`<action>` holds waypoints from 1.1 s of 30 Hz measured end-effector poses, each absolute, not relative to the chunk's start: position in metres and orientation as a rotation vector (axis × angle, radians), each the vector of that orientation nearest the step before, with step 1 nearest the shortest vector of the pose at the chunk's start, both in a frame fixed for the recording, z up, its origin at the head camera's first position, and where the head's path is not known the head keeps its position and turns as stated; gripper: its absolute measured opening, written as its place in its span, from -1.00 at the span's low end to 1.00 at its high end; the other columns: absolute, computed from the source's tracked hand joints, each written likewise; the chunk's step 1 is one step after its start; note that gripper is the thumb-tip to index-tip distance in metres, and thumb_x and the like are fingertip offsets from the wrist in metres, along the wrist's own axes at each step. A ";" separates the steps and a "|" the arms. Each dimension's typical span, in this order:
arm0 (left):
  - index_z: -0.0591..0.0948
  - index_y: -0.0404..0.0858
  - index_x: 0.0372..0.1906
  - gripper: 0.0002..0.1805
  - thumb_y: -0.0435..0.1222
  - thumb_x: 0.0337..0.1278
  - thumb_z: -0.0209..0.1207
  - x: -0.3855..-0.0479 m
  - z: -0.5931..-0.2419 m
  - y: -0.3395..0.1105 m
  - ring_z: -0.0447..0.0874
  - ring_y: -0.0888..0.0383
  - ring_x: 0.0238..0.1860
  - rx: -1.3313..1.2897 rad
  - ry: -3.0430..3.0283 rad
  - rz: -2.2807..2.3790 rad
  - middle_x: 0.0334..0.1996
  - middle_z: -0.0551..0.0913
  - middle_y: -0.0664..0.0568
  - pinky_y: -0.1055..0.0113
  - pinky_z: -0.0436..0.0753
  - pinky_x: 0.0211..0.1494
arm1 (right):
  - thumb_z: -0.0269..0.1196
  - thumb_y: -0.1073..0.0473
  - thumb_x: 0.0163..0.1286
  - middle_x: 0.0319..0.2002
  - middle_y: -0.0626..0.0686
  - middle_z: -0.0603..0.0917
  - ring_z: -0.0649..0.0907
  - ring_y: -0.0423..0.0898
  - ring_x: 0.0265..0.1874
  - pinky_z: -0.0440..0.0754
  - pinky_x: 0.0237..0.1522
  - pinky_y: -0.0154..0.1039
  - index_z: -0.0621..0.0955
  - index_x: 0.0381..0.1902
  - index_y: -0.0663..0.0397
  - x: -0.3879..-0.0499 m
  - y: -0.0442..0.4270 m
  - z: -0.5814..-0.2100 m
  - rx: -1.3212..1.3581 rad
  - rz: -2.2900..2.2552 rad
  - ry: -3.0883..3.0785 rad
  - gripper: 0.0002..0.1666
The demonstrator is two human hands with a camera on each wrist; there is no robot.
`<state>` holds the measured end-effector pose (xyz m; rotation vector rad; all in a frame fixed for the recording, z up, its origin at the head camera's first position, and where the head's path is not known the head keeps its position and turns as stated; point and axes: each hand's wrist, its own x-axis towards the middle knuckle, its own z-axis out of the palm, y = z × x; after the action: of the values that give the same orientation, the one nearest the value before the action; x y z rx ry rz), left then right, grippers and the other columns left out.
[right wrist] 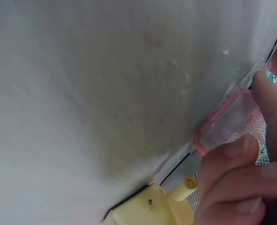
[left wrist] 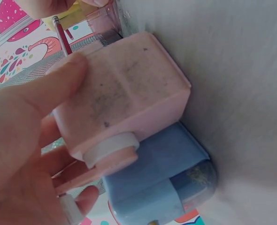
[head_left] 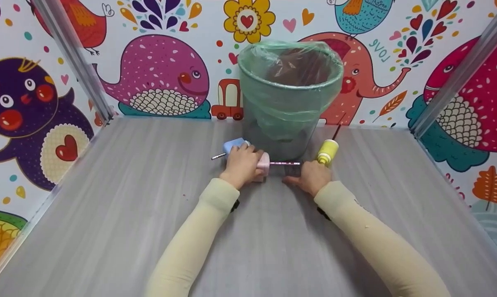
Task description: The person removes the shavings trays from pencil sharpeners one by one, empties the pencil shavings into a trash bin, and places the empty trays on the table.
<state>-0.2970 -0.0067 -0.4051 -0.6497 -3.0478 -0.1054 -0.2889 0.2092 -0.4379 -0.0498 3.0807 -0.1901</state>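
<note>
In the head view my left hand [head_left: 241, 166] grips a pink crank pencil sharpener [head_left: 264, 161], thumb along one face in the left wrist view. A patterned pencil [head_left: 284, 163] sticks out of it to the right. Against it lies a blue sharpener [left wrist: 145, 161] with a clear compartment holding some bits; a pencil end [head_left: 218, 156] projects from it. Low at the table, my right hand [head_left: 315, 177] has thumb and curled fingers around a clear pinkish drawer [right wrist: 230, 119]. Beyond that hand is a yellow sharpener [head_left: 328, 150] with a dark pencil [head_left: 337, 132].
Just behind the sharpeners stands a mesh waste bin [head_left: 279, 142], lined with a green plastic bag [head_left: 289, 103]. Cartoon-printed panels [head_left: 166, 70] close off the back and sides of the grey table [head_left: 145, 206]. Metal posts [head_left: 73, 62] rise at the corners.
</note>
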 end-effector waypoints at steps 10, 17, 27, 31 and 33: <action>0.48 -0.11 0.39 -0.33 0.08 0.25 0.25 -0.299 -0.401 -0.007 0.37 -0.08 0.40 -0.641 -3.060 -0.116 0.34 0.53 -0.09 -0.10 0.31 0.49 | 0.39 -0.47 0.08 -0.36 0.25 0.75 0.65 0.03 -0.50 0.73 -0.15 0.07 0.68 -0.21 0.36 -0.289 0.211 -0.434 -0.048 -0.224 3.060 -0.09; 0.48 -0.10 0.39 -0.32 0.08 0.24 0.26 -0.299 -0.401 -0.007 0.37 -0.08 0.39 -0.636 -3.060 -0.124 0.35 0.52 -0.09 -0.12 0.30 0.49 | 0.40 -0.48 0.05 -0.38 0.21 0.74 0.63 0.01 -0.49 0.72 -0.20 0.01 0.69 -0.21 0.34 -0.287 0.212 -0.427 -0.022 -0.279 3.019 -0.10; 0.49 -0.11 0.38 -0.35 0.07 0.27 0.25 -0.299 -0.400 -0.006 0.40 -0.08 0.38 -0.631 -3.043 -0.096 0.33 0.54 -0.08 -0.13 0.31 0.48 | 0.46 -0.41 0.04 -0.40 0.20 0.72 0.59 0.01 -0.48 0.63 -0.34 -0.07 0.68 -0.28 0.35 -0.280 0.216 -0.420 -0.029 -0.284 3.050 -0.17; 0.49 -0.11 0.38 -0.35 0.07 0.27 0.25 -0.295 -0.403 -0.004 0.41 -0.06 0.38 -0.628 -3.025 -0.068 0.31 0.56 -0.07 -0.16 0.29 0.45 | 0.46 -0.33 0.08 -0.41 0.25 0.73 0.63 0.04 -0.49 0.67 -0.31 0.03 0.67 -0.35 0.36 -0.276 0.217 -0.424 -0.081 -0.225 3.115 -0.24; 0.48 -0.11 0.39 -0.34 0.08 0.27 0.24 -0.294 -0.404 -0.005 0.39 -0.05 0.39 -0.626 -3.022 -0.049 0.32 0.56 -0.06 -0.19 0.26 0.45 | 0.44 -0.30 0.10 -0.42 0.25 0.73 0.62 0.05 -0.50 0.69 -0.28 0.07 0.66 -0.39 0.35 -0.274 0.217 -0.425 -0.096 -0.201 3.124 -0.28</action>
<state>-0.2936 -0.0045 -0.4038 -0.6255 -3.0223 -0.0488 -0.2741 0.2170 -0.4250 -0.0964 3.1235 -0.2007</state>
